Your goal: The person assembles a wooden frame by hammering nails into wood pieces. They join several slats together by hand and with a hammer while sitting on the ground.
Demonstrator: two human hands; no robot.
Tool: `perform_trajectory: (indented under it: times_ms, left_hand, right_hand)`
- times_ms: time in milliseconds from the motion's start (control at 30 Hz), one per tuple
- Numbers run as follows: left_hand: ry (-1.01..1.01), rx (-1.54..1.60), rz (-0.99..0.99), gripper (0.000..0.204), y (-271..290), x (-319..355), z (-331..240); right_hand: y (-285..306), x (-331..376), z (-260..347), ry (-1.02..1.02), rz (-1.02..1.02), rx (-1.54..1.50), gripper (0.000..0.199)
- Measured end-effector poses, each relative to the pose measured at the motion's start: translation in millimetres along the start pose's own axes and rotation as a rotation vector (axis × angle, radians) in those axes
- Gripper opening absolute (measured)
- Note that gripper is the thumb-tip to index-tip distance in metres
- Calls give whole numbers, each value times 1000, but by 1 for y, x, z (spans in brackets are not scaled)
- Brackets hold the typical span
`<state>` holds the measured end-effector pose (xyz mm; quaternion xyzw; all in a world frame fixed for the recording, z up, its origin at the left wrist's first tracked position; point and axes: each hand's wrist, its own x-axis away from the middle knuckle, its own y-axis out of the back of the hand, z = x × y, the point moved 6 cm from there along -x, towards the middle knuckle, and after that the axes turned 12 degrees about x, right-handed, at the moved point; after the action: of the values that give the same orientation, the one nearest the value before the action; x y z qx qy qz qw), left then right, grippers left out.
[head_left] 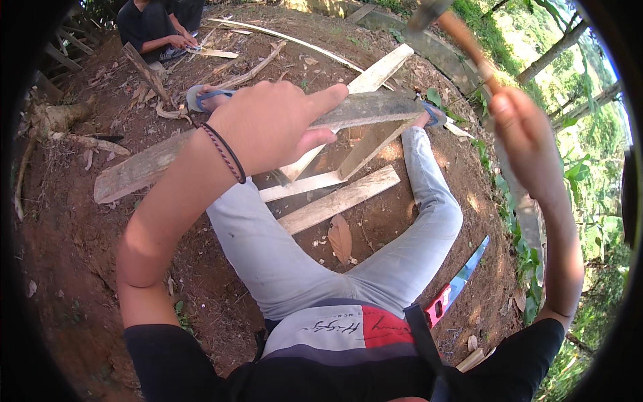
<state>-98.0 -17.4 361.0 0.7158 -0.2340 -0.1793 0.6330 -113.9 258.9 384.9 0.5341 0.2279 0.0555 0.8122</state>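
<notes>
My left hand (278,127) grips a long weathered wooden plank (144,167) from above. Its index finger stretches along the board and the thumb sits at the near edge; the other fingers are hidden. The plank's right end lies across other pale boards (378,141) joined at angles. At that end stands something small and dark, like a nail (417,91). My right hand (526,134) is closed around the wooden handle of a hammer (465,43), raised at the upper right. The hammer's head is blurred and partly cut off by the picture's edge.
A loose board (341,199) lies on the soil between my legs, beside a dry leaf (339,238). Right of my thigh rests a handsaw (459,281) with a red handle. Another person (161,30) crouches at the far left. A low concrete edge (439,57) borders greenery.
</notes>
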Motion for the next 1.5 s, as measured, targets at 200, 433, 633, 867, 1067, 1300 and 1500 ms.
perform_trajectory:
  times_ms: [200, 433, 633, 867, 1067, 1300, 1500]
  left_hand:
    - [40, 39, 11, 55, 0, 2, 3]
    - [98, 66, 78, 56, -1, 2, 11]
    - [82, 51, 25, 55, 2, 3, 13]
    - [52, 38, 17, 55, -2, 6, 2]
    - [96, 79, 60, 54, 1, 4, 7]
    - [109, 79, 69, 57, 0, 3, 10]
    - [100, 92, 25, 55, -2, 4, 10]
  right_hand:
    - [-9, 17, 2, -18, -97, 107, 32]
    - [11, 16, -21, -245, -197, -326, 37]
    - [13, 12, -2, -89, -182, -228, 32]
    - [-5, 25, -10, -37, 0, 52, 32]
    - [27, 18, -21, -153, -268, -572, 35]
    - [1, 25, -4, 35, -268, -353, 29]
    - [28, 26, -20, -301, -235, -490, 28]
